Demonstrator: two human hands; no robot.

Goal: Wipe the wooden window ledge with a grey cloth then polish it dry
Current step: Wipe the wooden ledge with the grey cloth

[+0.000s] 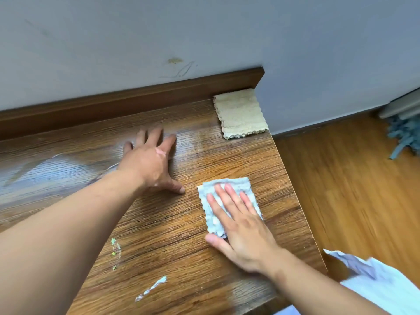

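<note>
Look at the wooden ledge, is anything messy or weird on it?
Yes. Some green specks and a white smear sit on the ledge near its front, away from the grey cloth under the right hand. The wall above has a yellowish stain and scratch marks.

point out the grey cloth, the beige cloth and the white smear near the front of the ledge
grey cloth point(242, 183): head view, on its uncovered far edge
beige cloth point(241, 113): head view, on its middle
white smear point(151, 288): head view, on the middle of the streak
</note>
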